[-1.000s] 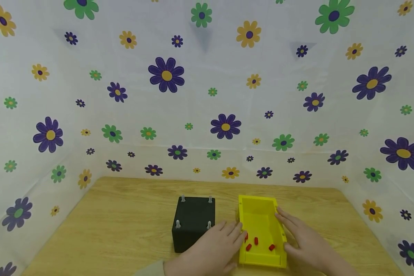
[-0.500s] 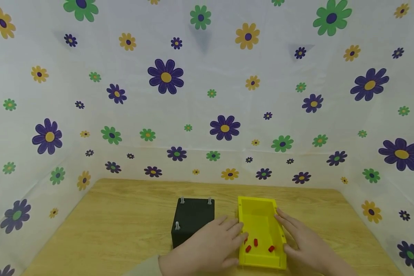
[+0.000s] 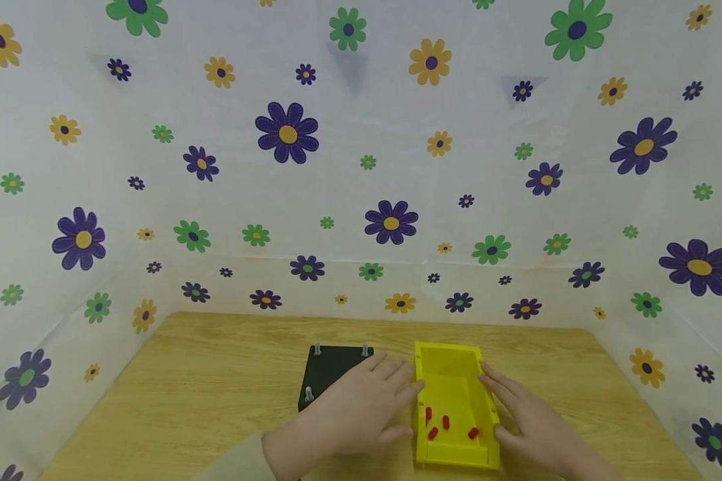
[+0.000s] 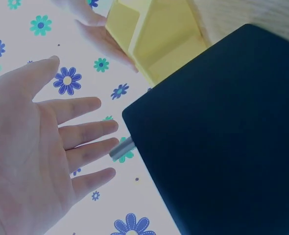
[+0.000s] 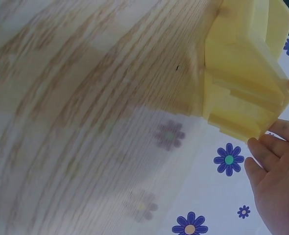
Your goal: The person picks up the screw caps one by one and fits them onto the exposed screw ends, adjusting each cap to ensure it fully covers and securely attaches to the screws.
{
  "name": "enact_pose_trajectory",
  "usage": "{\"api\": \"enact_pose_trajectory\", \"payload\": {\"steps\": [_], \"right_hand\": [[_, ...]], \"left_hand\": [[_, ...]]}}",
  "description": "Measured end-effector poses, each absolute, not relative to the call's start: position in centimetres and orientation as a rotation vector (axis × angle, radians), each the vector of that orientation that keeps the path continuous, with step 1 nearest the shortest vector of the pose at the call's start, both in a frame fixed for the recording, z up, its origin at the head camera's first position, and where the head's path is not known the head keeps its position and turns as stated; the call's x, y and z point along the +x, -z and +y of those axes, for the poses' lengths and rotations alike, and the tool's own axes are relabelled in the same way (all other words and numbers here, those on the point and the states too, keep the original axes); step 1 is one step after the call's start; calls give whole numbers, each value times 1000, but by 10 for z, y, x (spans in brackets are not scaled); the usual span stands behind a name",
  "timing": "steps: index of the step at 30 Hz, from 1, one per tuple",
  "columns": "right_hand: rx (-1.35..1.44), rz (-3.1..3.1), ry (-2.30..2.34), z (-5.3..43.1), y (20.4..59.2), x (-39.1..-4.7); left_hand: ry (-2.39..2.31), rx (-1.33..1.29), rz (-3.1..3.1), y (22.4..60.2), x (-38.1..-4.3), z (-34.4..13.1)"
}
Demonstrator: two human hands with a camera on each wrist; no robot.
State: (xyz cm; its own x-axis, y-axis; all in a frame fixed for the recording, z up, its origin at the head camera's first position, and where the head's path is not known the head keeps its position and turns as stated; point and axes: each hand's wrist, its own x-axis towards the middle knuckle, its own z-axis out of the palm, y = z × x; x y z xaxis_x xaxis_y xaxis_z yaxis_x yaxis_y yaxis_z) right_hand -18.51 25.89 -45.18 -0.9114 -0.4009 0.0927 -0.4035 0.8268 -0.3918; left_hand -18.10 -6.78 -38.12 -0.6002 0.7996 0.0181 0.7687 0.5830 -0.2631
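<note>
A yellow bin [image 3: 457,387] lies on the table with several small red pieces [image 3: 446,422] inside, toward its near end. Along its right wall rests my right hand [image 3: 532,421], fingers extended; the right wrist view shows the fingertips touching the bin's outer side [image 5: 247,88]. To the left stands a black box [image 3: 331,367] with clear pegs at its top corners. My left hand [image 3: 361,411] hovers over the box's near right part, fingers straight and holding nothing. From the left wrist, that hand [image 4: 51,137] appears spread close to a peg [image 4: 122,149]. One corner peg is hidden in the head view.
Wooden table surface [image 3: 216,387] extends around the box and bin. A white sheet with printed flowers [image 3: 391,160] rises behind the table and along both sides.
My left hand has moved up and leftward from the bin's left wall, covering more of the black box. My right hand and the bin have stayed almost still.
</note>
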Motion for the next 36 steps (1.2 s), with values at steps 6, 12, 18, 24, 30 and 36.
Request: {"api": "enact_pose_trajectory", "payload": {"steps": [6,12,18,24,30,36], "right_hand": [[642,-3016,-645,258,451,-185],[629,-3030,-648,258,451,-184],[616,-3038,-655,257,449,-184],[604,-3046,-655,256,448,-184],[612,-3047,-667,256,447,-184],[623,-3035,-652,257,448,-184]], "left_hand": [[-343,-1300,-2671,374,-182,-70],[-349,-1247,-2653,369,-183,-75],[-318,-1187,-2669,367,-188,-82],[-266,-1168,-2695,363,-193,-89],[-220,-1139,-2660,362,-197,-101],[-124,-1102,-2647,363,-204,-114]]}}
